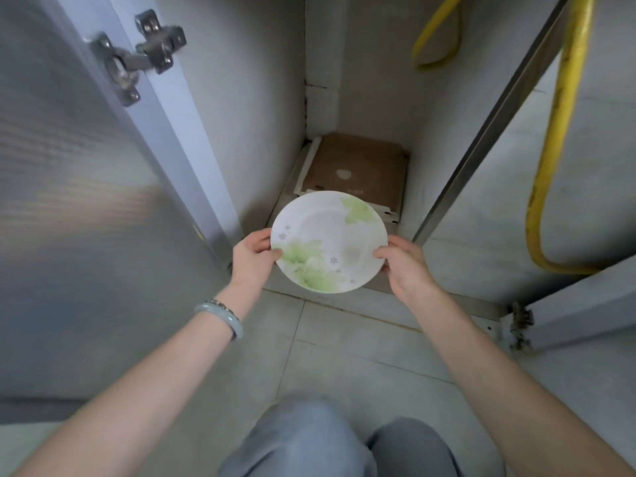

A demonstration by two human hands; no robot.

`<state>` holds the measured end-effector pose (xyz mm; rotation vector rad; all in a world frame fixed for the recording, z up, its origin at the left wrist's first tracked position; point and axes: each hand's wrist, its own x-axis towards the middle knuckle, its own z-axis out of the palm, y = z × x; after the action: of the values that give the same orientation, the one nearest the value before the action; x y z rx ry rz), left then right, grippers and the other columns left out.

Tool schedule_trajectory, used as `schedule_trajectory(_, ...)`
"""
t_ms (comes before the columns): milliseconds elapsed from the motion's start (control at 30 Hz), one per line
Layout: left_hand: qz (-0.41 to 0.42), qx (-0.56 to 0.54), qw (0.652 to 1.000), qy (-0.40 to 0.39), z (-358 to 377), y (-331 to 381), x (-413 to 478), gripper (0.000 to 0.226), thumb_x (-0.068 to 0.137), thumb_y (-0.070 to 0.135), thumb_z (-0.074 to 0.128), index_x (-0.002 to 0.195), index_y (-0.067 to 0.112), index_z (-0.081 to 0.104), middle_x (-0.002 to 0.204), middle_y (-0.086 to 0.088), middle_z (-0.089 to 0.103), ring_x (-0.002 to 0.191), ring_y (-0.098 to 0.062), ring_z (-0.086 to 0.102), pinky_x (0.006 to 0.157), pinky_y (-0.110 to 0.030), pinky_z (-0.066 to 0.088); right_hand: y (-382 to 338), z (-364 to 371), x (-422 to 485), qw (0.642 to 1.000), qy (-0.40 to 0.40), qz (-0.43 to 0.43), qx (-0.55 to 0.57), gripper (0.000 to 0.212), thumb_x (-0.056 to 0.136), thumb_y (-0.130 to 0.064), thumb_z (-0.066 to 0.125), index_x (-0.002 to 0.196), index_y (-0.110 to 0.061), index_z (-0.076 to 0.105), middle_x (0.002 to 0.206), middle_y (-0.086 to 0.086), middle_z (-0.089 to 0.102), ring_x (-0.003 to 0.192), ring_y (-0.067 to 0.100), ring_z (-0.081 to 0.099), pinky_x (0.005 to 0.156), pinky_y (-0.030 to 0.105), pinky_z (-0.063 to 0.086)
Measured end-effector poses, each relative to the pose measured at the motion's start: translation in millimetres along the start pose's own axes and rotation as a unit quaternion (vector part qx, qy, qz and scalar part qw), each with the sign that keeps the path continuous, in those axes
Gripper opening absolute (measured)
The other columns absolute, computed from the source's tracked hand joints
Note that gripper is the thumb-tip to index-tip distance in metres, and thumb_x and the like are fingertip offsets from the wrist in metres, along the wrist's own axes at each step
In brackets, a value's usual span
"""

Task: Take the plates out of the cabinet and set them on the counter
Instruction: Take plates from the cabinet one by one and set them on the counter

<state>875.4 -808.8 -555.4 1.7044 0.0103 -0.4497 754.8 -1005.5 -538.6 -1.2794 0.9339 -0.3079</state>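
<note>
A white plate (pixel 328 241) with green flower prints is held level in front of the open low cabinet (pixel 261 115). My left hand (pixel 253 258) grips its left rim with the thumb on top. My right hand (pixel 406 263) grips its right rim the same way. The plate hangs above the cabinet's front edge, over the floor of the cabinet. No other plate shows inside the cabinet.
A brown cardboard sheet (pixel 358 170) lies on the cabinet floor at the back. The cabinet door (pixel 79 201) stands open on the left with its hinge (pixel 137 56). A yellow hose (pixel 557 139) hangs at the right, behind a metal post (pixel 488 125). My knees (pixel 344 445) are below, over floor tiles.
</note>
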Motion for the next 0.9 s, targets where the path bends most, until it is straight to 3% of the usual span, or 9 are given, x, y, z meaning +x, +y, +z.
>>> schedule_trajectory(100,-0.029,-0.008,0.999,0.016,-2,31,-30,0.044,0.077,-0.015,0.056,0.093,0.025,0.065,0.086,0.005,0.071,0.095,-0.023,0.067,0.09,-0.034,0.052,-22,-4,-34,0.999,0.017,0.051,0.005,0.034,0.076,0.012,0.052,0.106,0.0,0.063,0.106,0.016,0.066,0.098,0.028,0.058,0.084,0.04,0.047)
schedule_trajectory(167,-0.044,-0.005,0.999,0.009,-9,55,-48,0.048,0.076,-0.015,0.055,0.088,0.03,0.066,0.089,0.002,0.072,0.097,-0.026,0.067,0.092,-0.041,0.052,-42,-9,-61,0.997,0.023,0.077,0.011,0.038,0.078,0.012,0.051,0.114,0.003,0.06,0.107,0.015,0.065,0.097,0.028,0.058,0.082,0.039,0.046)
schedule_trajectory(333,-0.072,0.006,0.997,-0.02,-36,119,-107,0.052,0.072,-0.011,0.057,0.085,0.038,0.07,0.099,0.001,0.074,0.1,-0.017,0.068,0.095,-0.041,0.051,-104,-20,-144,0.995,0.003,0.096,0.013,0.029,0.075,0.011,0.052,0.099,0.0,0.063,0.096,0.014,0.065,0.085,0.027,0.058,0.075,0.037,0.043)
schedule_trajectory(433,-0.085,0.013,0.996,-0.01,-54,157,-152,0.054,0.071,-0.01,0.058,0.08,0.041,0.073,0.098,0.005,0.074,0.099,-0.015,0.068,0.094,-0.038,0.052,-151,-23,-198,0.993,0.006,0.119,0.003,0.049,0.062,-0.001,0.056,0.11,0.004,0.062,0.096,0.016,0.066,0.085,0.029,0.059,0.076,0.039,0.046)
schedule_trajectory(500,-0.09,0.008,0.996,0.002,-66,184,-184,0.053,0.071,-0.011,0.059,0.082,0.039,0.073,0.091,0.01,0.074,0.098,-0.018,0.069,0.091,-0.036,0.053,-185,-26,-233,0.993,0.003,0.117,-0.01,0.049,0.058,-0.005,0.055,0.106,0.001,0.064,0.092,0.014,0.066,0.083,0.028,0.061,0.076,0.039,0.048)
schedule_trajectory(633,-0.104,-0.036,0.994,0.011,-93,251,-244,0.047,0.074,-0.014,0.059,0.097,0.025,0.07,0.095,0.001,0.074,0.105,-0.029,0.066,0.094,-0.041,0.052,-259,-30,-302,0.993,-0.018,0.113,-0.029,0.059,0.052,-0.009,0.053,0.109,0.003,0.062,0.094,0.014,0.064,0.088,0.029,0.058,0.079,0.042,0.048)
schedule_trajectory(733,-0.084,-0.069,0.994,0.024,-120,308,-290,0.048,0.074,-0.015,0.059,0.098,0.025,0.07,0.098,-0.002,0.075,0.103,-0.027,0.068,0.092,-0.039,0.053,-310,-30,-353,0.993,-0.055,0.102,-0.028,0.055,0.054,-0.008,0.052,0.107,0.001,0.063,0.094,0.013,0.063,0.087,0.026,0.056,0.081,0.042,0.049)
schedule_trajectory(900,-0.043,-0.102,0.993,0.029,-173,378,-355,0.045,0.076,-0.013,0.061,0.107,0.019,0.068,0.105,-0.006,0.074,0.102,-0.024,0.068,0.091,-0.037,0.052,-372,-20,-420,0.991,-0.112,0.066,0.008,0.033,0.058,-0.006,0.054,0.087,-0.012,0.068,0.087,0.007,0.065,0.083,0.022,0.059,0.077,0.037,0.05)
